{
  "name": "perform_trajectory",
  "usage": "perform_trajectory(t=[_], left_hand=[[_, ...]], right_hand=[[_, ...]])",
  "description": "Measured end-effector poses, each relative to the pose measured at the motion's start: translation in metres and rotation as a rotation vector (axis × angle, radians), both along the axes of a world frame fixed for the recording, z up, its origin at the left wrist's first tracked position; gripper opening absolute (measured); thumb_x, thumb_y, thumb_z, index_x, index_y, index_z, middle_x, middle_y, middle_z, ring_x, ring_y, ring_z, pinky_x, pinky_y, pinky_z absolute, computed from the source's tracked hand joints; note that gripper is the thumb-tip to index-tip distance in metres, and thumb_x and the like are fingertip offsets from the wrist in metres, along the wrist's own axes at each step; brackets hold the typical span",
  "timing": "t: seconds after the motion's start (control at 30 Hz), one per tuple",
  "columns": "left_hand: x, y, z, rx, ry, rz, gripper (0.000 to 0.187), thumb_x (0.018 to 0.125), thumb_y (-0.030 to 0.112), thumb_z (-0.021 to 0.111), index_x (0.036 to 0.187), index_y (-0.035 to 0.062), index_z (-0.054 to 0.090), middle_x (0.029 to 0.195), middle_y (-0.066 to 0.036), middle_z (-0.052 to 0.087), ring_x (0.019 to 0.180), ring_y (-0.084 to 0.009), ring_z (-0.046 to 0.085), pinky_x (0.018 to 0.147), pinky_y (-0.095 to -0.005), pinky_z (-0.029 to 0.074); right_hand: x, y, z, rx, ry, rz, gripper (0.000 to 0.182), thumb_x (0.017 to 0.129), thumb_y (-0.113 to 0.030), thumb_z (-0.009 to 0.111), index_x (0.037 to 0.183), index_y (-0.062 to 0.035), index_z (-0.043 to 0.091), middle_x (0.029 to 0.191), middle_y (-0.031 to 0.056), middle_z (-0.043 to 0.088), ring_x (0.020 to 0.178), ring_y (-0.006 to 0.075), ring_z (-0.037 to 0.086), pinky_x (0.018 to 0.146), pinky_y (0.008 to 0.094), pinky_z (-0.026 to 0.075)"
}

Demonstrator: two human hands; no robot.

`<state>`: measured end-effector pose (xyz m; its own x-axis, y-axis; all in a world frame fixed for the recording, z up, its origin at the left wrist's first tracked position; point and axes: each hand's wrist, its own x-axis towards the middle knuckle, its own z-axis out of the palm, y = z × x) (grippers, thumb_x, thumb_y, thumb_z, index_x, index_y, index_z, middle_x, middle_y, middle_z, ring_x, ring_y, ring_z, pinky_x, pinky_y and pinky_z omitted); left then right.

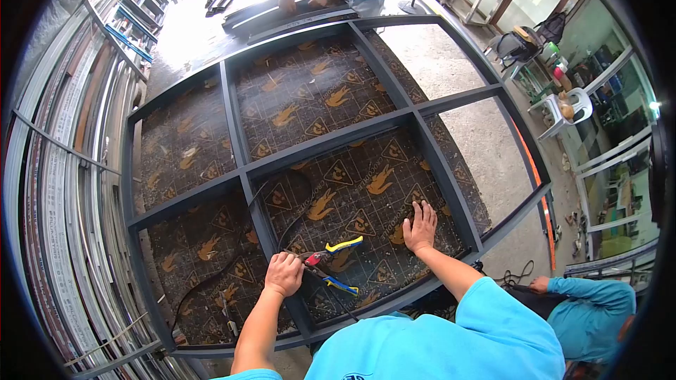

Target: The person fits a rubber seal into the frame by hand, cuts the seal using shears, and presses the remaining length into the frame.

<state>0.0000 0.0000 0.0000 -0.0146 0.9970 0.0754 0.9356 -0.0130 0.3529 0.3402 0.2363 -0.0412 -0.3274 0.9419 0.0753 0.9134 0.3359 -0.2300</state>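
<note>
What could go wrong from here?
1. The pliers sit with handles spread right beside the left hand, so a slip might pinch fingers or scratch the frame.
2. The bare right hand is spread over a board littered with small bits; sharp ones could prick it.
3. The frame might scuff if it slides over those bits.

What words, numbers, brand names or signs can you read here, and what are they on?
"GE", it looks like, cut off at the picture's bottom edge: on the blue shirt of the person wearing the camera.
Triangle signs, repeated beside orange flame pictures: on the dark board.
Letters on that board: too blurred to read.
Printing on the long strips at the left: too small and blurred.
Numbers: none I can read.
</note>
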Motion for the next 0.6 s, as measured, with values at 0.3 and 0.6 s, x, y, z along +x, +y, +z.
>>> perform_trajectory(t=[0.3,0.6], left_hand=[[-0.0015,0.0017,0.0027,0.034,-0.013,-0.003,0.012,0.081,0.02,0.062,0.081,0.0085,0.059,0.087,-0.007,0.061,0.092,-0.027,0.056,0.085,-0.0392,0.043],[-0.0005,0.001,0.0014,0.025,-0.01,-0.002,0.012,0.081,0.02,0.062,0.08,0.0087,0.059,0.086,-0.008,0.061,0.091,-0.0268,0.056,0.085,-0.0392,0.043]], right_hand=[[-0.0031,0.0006,0.0034,0.005,-0.001,0.006,0.06,0.088,-0.036,0.048,0.14,-0.0084,0.038,0.145,0.0205,0.033,0.136,0.0383,0.026,0.114,0.0524,0.017],[-0.0011,0.0008,0.0011,0.015,-0.006,0.011,0.06,0.088,-0.035,0.049,0.141,-0.0079,0.037,0.146,0.0207,0.032,0.136,0.0387,0.026,0.114,0.0522,0.017]])
